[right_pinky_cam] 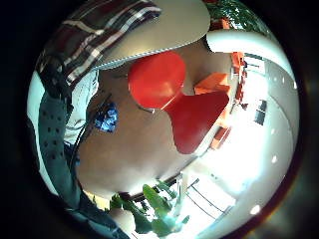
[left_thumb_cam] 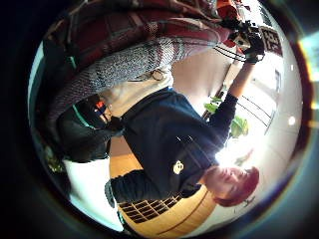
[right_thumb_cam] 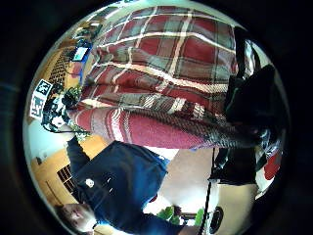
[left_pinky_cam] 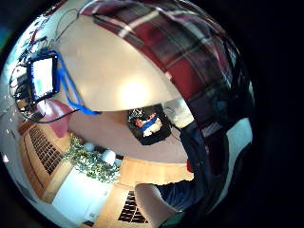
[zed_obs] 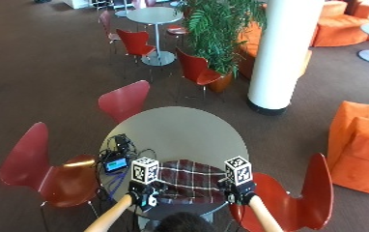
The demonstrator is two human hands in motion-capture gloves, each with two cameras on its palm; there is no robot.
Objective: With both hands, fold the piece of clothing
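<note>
With the left hand (zed_obs: 141, 194) and right hand (zed_obs: 237, 192) each pinching a near corner of the red plaid shirt (zed_obs: 190, 178) at the round table (zed_obs: 172, 130) edge, uneven lifting could skew the fold or drop it.

light: bright daylight | glare: blown-out windows in palm views | edges: fisheye-warped, dark | overhead: soft

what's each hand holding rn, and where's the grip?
Both hold the plaid garment at its near edge: left hand at the left end, right hand at the right end, lifted at the table edge.
</note>
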